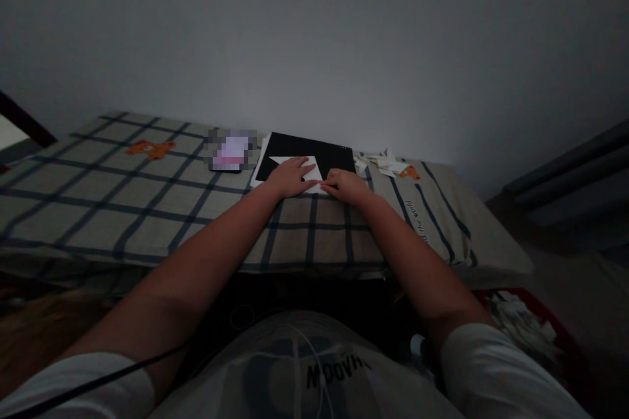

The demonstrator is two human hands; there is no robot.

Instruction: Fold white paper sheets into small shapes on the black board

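Observation:
A white folded sheet of paper (311, 174) lies on a black flat board or folder (307, 144), a pointed end of it showing on the left. Across the paper my left hand (291, 178) rests flat, its fingers spread and pressing it down. My right hand (346, 186) is closed, with thumb and fingertips pinched at the paper's near right edge. The tips of both hands almost meet there. Part of the paper is hidden under my left hand.
Left of the board lies a phone (230, 152) with a blurred screen. Torn paper scraps (386, 162) sit to the right. A checked cloth (196, 209) covers the table, which stands against a grey wall (314, 46). A red bin (560, 327) with crumpled paper is at lower right.

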